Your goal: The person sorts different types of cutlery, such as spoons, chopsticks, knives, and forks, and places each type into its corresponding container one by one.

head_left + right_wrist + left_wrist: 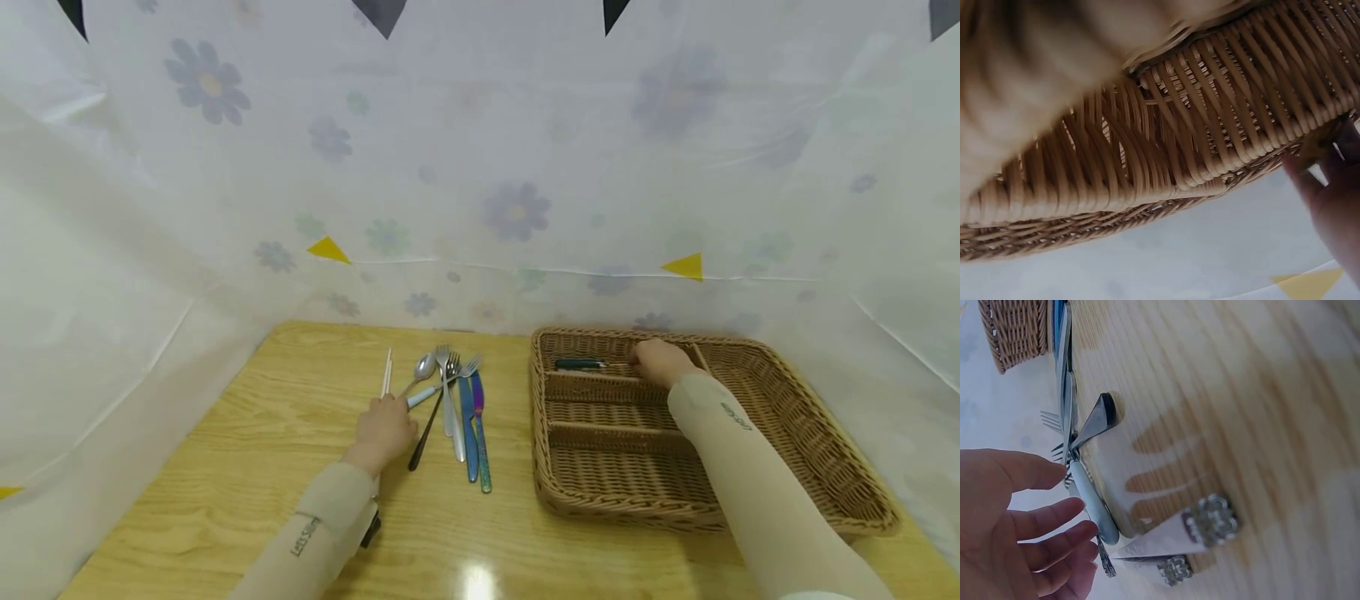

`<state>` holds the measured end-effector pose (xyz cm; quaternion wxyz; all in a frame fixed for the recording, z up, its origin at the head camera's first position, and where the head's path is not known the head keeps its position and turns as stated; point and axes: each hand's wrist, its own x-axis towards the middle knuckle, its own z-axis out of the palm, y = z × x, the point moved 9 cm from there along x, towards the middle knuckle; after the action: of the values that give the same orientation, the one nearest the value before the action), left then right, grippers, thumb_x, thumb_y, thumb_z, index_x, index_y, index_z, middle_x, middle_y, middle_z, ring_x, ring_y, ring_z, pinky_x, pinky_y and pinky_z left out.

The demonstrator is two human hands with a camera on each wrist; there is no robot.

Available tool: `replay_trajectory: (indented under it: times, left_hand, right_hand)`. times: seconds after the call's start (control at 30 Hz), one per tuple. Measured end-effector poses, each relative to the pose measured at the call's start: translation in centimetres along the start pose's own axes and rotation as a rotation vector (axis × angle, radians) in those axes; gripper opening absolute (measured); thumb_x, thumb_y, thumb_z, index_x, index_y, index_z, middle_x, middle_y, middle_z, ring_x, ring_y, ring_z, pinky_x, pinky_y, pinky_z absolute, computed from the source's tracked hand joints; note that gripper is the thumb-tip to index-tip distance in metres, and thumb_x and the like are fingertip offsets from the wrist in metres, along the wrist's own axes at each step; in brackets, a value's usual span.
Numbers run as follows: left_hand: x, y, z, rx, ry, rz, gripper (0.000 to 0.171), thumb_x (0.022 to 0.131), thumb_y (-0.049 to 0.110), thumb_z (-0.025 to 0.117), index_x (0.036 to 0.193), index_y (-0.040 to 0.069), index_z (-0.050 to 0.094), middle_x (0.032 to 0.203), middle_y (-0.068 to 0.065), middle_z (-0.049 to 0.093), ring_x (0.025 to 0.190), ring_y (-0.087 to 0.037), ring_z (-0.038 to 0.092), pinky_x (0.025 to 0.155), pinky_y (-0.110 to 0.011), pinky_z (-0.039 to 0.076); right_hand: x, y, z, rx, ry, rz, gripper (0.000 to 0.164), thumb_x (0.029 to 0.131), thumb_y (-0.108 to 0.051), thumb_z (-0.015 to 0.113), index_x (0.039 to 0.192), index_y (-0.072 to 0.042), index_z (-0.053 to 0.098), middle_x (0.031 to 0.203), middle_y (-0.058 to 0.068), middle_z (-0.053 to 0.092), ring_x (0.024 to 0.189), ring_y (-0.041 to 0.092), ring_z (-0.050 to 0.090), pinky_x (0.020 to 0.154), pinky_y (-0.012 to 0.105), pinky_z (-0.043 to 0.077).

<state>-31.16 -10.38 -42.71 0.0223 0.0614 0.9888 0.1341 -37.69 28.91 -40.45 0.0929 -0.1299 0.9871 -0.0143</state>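
My right hand point(660, 360) is down in the back compartment of a wicker basket point(547, 492), at the metal end of a dark-green-handled utensil point(579, 364). Its fingers point(1307, 181) seem to pinch that end, which they mostly hide. Over the table, my left hand point(386, 429) has loosely bent fingers and holds nothing. By its fingertips lies a fork with a light blue handle point(1094, 503). Two pale chopsticks point(387, 372) with ornate silver ends point(1213, 522) lie under the hand. Right of it are a spoon point(424, 367) and a fork with a black handle point(425, 437).
A silver fork point(442, 354), a silver knife point(456, 437), a blue knife point(468, 433) and a rainbow-coloured knife point(481, 433) lie close together left of the basket. Wicker dividers point(600, 427) split the basket. A flowered white sheet point(480, 150) hangs behind the wooden table point(210, 467).
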Motion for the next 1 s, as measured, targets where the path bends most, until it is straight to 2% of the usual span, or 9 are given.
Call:
replay_trajectory:
  times: [0.13,0.33,0.4,0.5,0.57,0.67,0.73,0.83,1.0]
  left_hand:
    - [0.0,0.1,0.0,-0.004,0.010,0.005,0.019,0.083,0.016,0.060,0.090,-0.001,0.061,0.080,-0.013,0.055,0.075,-0.028,0.053,0.059,-0.040,0.048]
    - [0.1,0.1,0.3,-0.019,0.006,0.011,0.016,0.084,0.017,0.060,0.087,0.001,0.060,0.079,-0.012,0.056,0.075,-0.027,0.053,0.058,-0.040,0.047]
    - [0.1,0.1,0.4,-0.020,0.009,0.012,0.015,0.084,0.018,0.060,0.086,0.002,0.060,0.079,-0.011,0.055,0.075,-0.026,0.052,0.058,-0.039,0.047]
    - [0.3,0.1,0.4,-0.024,0.018,0.011,0.015,0.084,0.018,0.059,0.085,0.003,0.060,0.079,-0.011,0.055,0.074,-0.026,0.052,0.057,-0.039,0.046]
    - [0.3,0.1,0.3,-0.027,0.024,0.012,0.014,0.083,0.017,0.059,0.085,0.003,0.059,0.078,-0.011,0.055,0.074,-0.026,0.052,0.057,-0.039,0.046]
    - [0.4,0.1,0.3,-0.032,0.023,0.008,0.014,0.084,0.017,0.059,0.084,0.003,0.060,0.079,-0.011,0.055,0.074,-0.026,0.052,0.057,-0.037,0.046]
    - [0.4,0.1,0.2,-0.040,0.024,0.010,0.014,0.084,0.016,0.059,0.085,0.002,0.060,0.080,-0.012,0.055,0.073,-0.025,0.051,0.056,-0.037,0.046]
    - [0.5,0.3,0.1,-0.049,0.022,0.009,0.015,0.084,0.015,0.058,0.088,0.000,0.060,0.082,-0.012,0.055,0.073,-0.025,0.051,0.056,-0.035,0.046]
    - [1.0,0.8,0.2,-0.030,0.003,0.012,0.019,0.084,0.015,0.059,0.090,-0.003,0.060,0.082,-0.014,0.055,0.072,-0.025,0.052,0.055,-0.036,0.046]
  right_hand:
    - [-0.2,-0.1,0.2,-0.031,-0.005,0.040,0.018,0.090,-0.006,0.056,0.103,-0.001,0.068,0.096,0.017,0.068,0.077,0.025,0.065,0.068,0.042,0.053]
    - [-0.8,-0.3,0.0,0.018,-0.033,0.098,0.021,0.092,-0.005,0.053,0.107,0.001,0.067,0.100,0.020,0.068,0.081,0.027,0.065,0.069,0.044,0.054]
    - [-0.9,-0.1,-0.1,0.044,-0.042,0.112,0.019,0.092,-0.005,0.052,0.102,0.001,0.068,0.094,0.018,0.068,0.076,0.025,0.064,0.064,0.039,0.052]
    - [-1.0,0.1,-0.1,0.097,-0.059,0.138,0.019,0.093,-0.004,0.050,0.089,0.000,0.067,0.077,0.011,0.064,0.063,0.017,0.053,0.055,0.032,0.042]
    - [-1.1,0.3,-0.1,0.118,-0.068,0.155,0.022,0.093,-0.004,0.047,0.080,-0.003,0.065,0.065,0.005,0.055,0.058,0.014,0.043,0.053,0.029,0.035]
    - [-1.2,0.4,-0.1,0.136,-0.073,0.171,0.027,0.094,-0.003,0.046,0.072,-0.006,0.060,0.057,0.000,0.043,0.054,0.012,0.035,0.051,0.027,0.032]
    - [-1.2,0.4,-0.1,0.139,-0.072,0.178,0.028,0.094,-0.003,0.045,0.069,-0.007,0.058,0.055,-0.001,0.040,0.053,0.012,0.034,0.050,0.027,0.032]
    - [-1.2,0.5,0.0,0.128,-0.059,0.189,0.026,0.093,-0.002,0.045,0.072,-0.006,0.059,0.056,0.001,0.045,0.053,0.012,0.037,0.050,0.027,0.033]
    - [-1.1,1.1,-0.1,0.042,0.010,0.219,0.020,0.092,-0.002,0.049,0.080,-0.002,0.065,0.067,0.009,0.060,0.057,0.018,0.051,0.049,0.031,0.038]
